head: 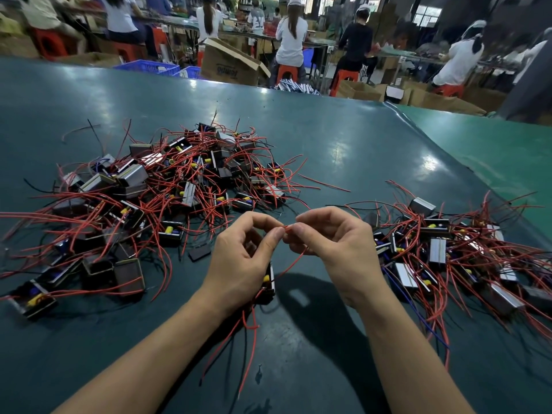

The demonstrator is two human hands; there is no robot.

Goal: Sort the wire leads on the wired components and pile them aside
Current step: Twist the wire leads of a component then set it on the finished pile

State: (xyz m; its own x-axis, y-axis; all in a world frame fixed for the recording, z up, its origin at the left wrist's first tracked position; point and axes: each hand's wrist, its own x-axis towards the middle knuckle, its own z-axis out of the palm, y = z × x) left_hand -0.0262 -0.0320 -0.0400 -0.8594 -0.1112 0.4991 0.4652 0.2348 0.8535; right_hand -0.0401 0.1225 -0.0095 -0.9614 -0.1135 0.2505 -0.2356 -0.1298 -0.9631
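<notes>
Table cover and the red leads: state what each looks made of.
Table cover: seemingly smooth vinyl or rubber sheet, dark green, glossy; it mirrors the ceiling lights. Red leads, pinched by the left hand and right hand: likely plastic-insulated wire, thin, bending freely.

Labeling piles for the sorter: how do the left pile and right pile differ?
The left pile is larger and heaped higher; the right pile is smaller and lies flatter. The left pile reaches farther back on the table; the right pile sits near its right edge. Both hold metal-cased parts with tangled red leads.
</notes>
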